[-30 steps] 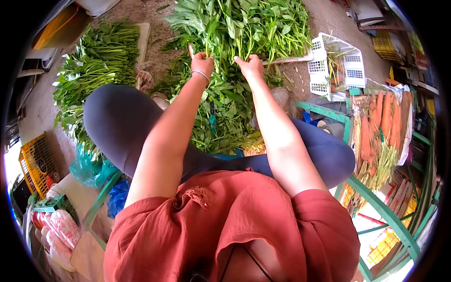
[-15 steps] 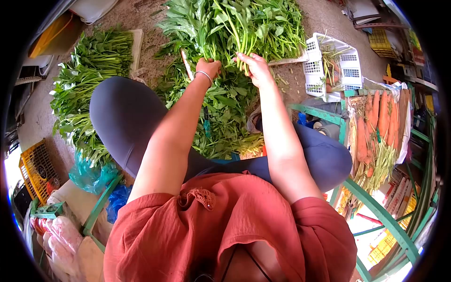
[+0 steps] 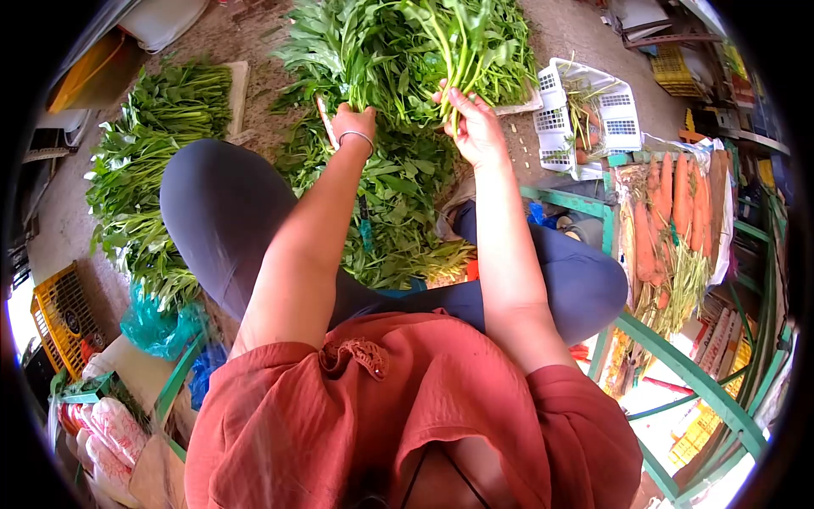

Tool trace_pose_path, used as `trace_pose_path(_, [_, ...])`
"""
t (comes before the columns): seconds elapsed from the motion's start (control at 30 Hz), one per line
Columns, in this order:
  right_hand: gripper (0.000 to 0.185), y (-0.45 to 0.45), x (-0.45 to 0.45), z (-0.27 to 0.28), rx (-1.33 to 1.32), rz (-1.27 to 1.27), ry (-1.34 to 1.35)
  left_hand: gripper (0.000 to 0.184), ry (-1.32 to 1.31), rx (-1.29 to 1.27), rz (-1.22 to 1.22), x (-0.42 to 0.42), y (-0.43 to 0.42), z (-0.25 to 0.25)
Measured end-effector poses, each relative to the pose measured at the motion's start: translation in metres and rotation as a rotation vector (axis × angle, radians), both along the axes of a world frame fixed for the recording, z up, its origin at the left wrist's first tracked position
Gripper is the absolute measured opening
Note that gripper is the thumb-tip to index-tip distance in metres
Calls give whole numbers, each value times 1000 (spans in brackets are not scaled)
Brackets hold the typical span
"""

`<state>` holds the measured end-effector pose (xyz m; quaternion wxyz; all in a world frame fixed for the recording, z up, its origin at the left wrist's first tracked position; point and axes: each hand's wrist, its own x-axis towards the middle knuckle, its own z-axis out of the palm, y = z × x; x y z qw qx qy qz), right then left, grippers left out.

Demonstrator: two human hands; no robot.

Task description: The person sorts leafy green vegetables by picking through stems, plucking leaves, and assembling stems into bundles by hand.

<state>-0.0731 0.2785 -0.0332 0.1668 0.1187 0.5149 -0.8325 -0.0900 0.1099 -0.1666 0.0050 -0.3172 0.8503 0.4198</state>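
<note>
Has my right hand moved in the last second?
Yes. Your right hand has moved right, closer to the white plastic basket.

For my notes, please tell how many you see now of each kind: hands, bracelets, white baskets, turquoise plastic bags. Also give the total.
Hands: 2, the left hand and the right hand
Bracelet: 1
White basket: 1
Turquoise plastic bag: 1
Total: 5

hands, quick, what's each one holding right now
Left hand: closed around the base of a leafy bunch.
Right hand: closed, pinching a few green stems.
</note>
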Motion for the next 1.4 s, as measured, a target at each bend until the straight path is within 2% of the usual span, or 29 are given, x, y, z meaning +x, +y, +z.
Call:
trace_pose_path(0.1, [20,-11,-4,6,-76,-37,17,36,25,86,-15,-1,-8,10])
trace_pose_path(0.13, [18,-16,-6,3,47,-16,73,27,58,57,-52,3,-10,28])
trace_pose_path(0.17, [17,-22,-7,0,169,4,129,19,267,340,-28,-9,-15,-35])
trace_pose_path(0.23, [16,-39,-2,-5,425,49,119,17,133,821,75,13,-14,66])
trace_pose_path(0.3, [20,-59,0,-28,795,121,200,32,215,870,-26,16,-22,63])
trace_pose_path(0.37, [23,-71,11,-30,1057,261,101,38,90,842,-23,21,-30,62])
trace_pose_path(0.4, [28,-78,15,-40,1230,279,169,72,147,894,-81,23,-36,43])
trace_pose_path(0.43, [28,-87,21,-39,1297,321,168,80,-11,837,-144,25,-44,37])
trace_pose_path(0.5, [26,-95,30,-57,1354,357,387,44,75,890,-34,30,-40,4])
trace_pose_path(0.53, [20,-101,33,-57,1449,344,483,45,73,987,-99,37,-41,34])
trace_pose_path(0.57, [18,-107,37,-58,1499,370,432,42,49,1046,-82,41,-43,53])
trace_pose_path(0.67, [21,-111,41,-63,1481,334,580,36,17,1153,-94,39,-50,52])
trace_pose_path(0.77, [31,-111,41,-48,1147,272,302,26,15,1276,-31,37,-54,47])
trace_pose_path(0.83, [29,-107,41,-51,778,154,33,19,18,1372,-2,35,-57,49])
trace_pose_path(0.9, [19,-96,43,-53,540,78,-112,16,22,1394,53,34,-57,50])
trace_pose_path(0.97, [16,-84,47,-65,462,-71,-124,18,-13,1353,77,37,-58,53])
trace_pose_path(1.03, [11,-72,48,-82,507,-310,-147,18,-7,1334,87,37,-59,48])
trace_pose_path(1.13, [7,-52,52,-98,415,-457,-271,21,-4,1285,115,37,-62,45])
trace_pose_path(1.2, [5,-40,57,-101,292,-511,-390,23,-8,1296,144,37,-62,52])
trace_pose_path(1.27, [7,-36,60,-102,196,-542,-467,23,94,1273,143,38,-60,55])
trace_pose_path(1.33, [11,-39,60,-102,110,-567,-611,24,-12,1237,112,44,-58,57])
trace_pose_path(1.4, [11,-51,64,-95,218,-484,-388,25,-116,1197,85,51,-57,60])
